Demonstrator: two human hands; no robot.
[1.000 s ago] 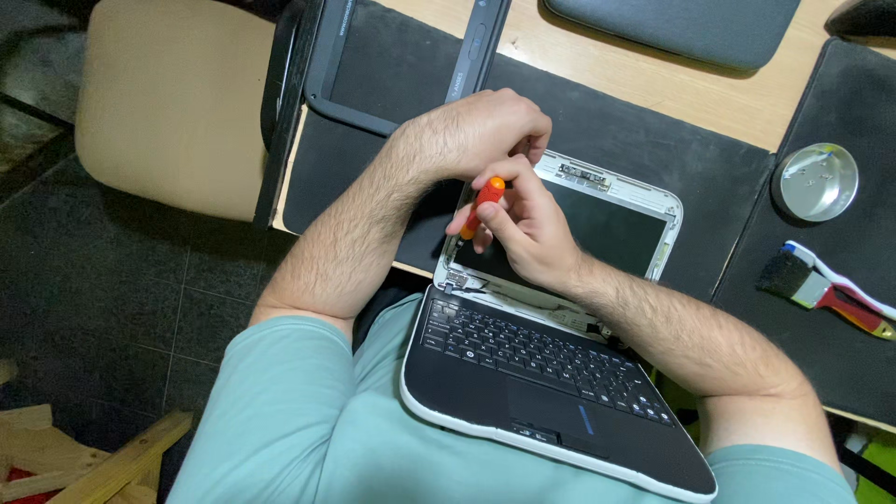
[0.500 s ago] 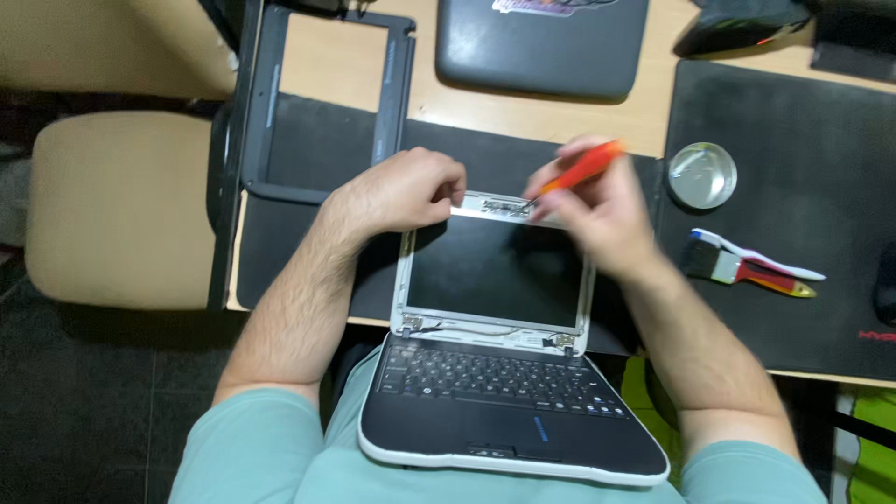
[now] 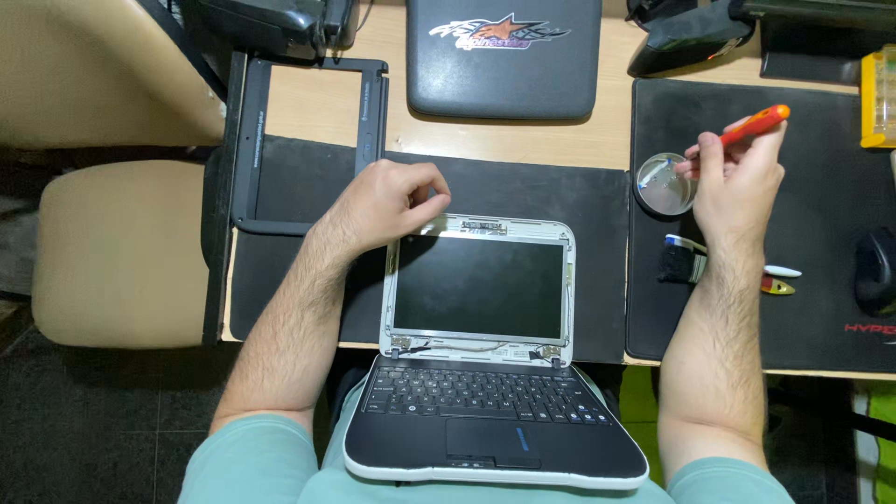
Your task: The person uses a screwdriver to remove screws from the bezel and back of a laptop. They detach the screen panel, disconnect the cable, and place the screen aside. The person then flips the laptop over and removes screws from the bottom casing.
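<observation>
A beige cushioned chair (image 3: 117, 252) stands left of the left hand, on a dark tiled floor (image 3: 84, 420). A light wooden desk (image 3: 308, 107) carries black mats (image 3: 821, 271) under the right hand.

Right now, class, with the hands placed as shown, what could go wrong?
1. The small laptop rests on the person's lap with only the left hand steadying its bare screen panel; it might tip.
2. The right hand holds an orange-handled screwdriver over the small metal dish; a nudge could upset it.
</observation>
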